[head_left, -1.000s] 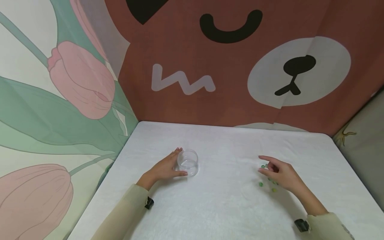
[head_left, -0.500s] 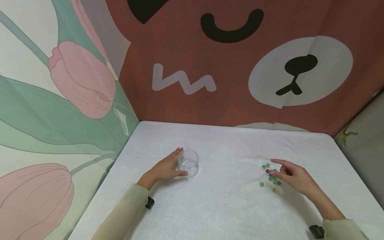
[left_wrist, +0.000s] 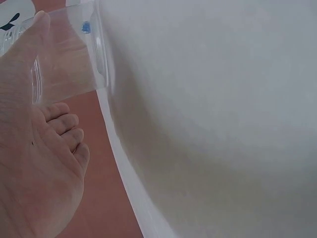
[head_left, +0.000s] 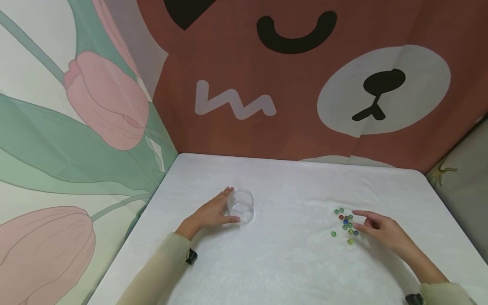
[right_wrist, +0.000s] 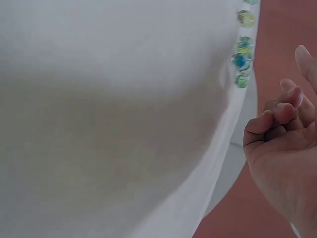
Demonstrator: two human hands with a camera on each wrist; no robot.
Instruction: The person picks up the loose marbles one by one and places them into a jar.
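A clear plastic jar (head_left: 241, 206) stands upright on the white-covered table, its mouth facing up. My left hand (head_left: 209, 214) holds it from the left side, thumb toward the front and fingers behind. In the left wrist view the thumb lies across the jar (left_wrist: 69, 59); a small blue patch shows through its wall, and I cannot tell what it is. Several glass marbles (head_left: 345, 221), green, blue, yellow and reddish brown, lie scattered at the right. Just right of them hovers my right hand (head_left: 385, 231), its thumb and index finger apart, the other fingers bent, holding nothing.
The white cloth-covered table (head_left: 274, 262) reaches back to a brown wall hanging (head_left: 228, 140) with a bear's face. A tulip-patterned hanging (head_left: 110, 101) borders the left side. Bare cloth lies between the jar and the marbles.
My right hand has drawn back to the right and toward me, uncovering more of the marbles. The left hand and jar stay in place.
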